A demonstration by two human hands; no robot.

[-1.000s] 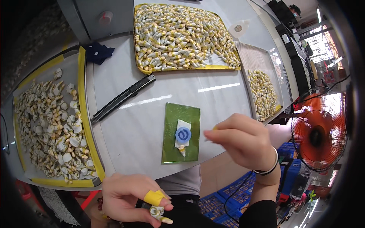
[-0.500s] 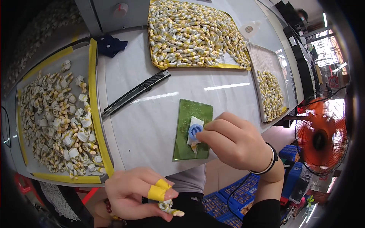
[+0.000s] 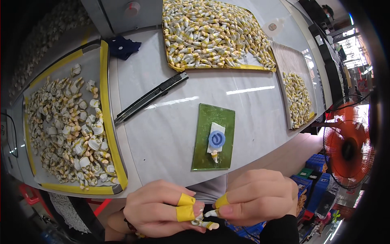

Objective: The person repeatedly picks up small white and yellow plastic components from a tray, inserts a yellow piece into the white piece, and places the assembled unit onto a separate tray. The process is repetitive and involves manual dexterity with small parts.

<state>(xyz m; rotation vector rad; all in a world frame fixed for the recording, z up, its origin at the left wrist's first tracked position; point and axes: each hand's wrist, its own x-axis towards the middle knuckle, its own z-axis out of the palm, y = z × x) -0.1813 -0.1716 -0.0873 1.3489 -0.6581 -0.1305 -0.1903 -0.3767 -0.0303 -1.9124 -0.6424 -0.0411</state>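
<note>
My left hand [image 3: 162, 209], with yellow tape on two fingers, pinches a small white molded part with a yellow band and peach tip [image 3: 209, 224] near the table's front edge. Close beside it, my right hand [image 3: 260, 197] grips a small white piece [image 3: 211, 213] between thumb and taped index finger; the fingers hide much of it. The two pieces nearly meet; whether they touch I cannot tell. Beyond the hands, a green rectangular plate [image 3: 203, 124] lies on the table. On it rest a white pad [image 3: 217, 126], a round blue mold-like piece [image 3: 217, 139] and another small part [image 3: 215, 156].
At left, a yellow-taped tray [image 3: 103, 81] holds a heap of white parts. A black utility knife [image 3: 152, 96] lies mid-table, near a dark cloth [image 3: 123, 47]. Another full tray [image 3: 260, 68] stands at the back, a smaller one [image 3: 282, 57] at right, before an orange fan [image 3: 348, 146].
My right hand has left the blue piece on the plate and come down beside my left hand, now with a small white piece. My left hand has shifted slightly right. The view has moved a little.
</note>
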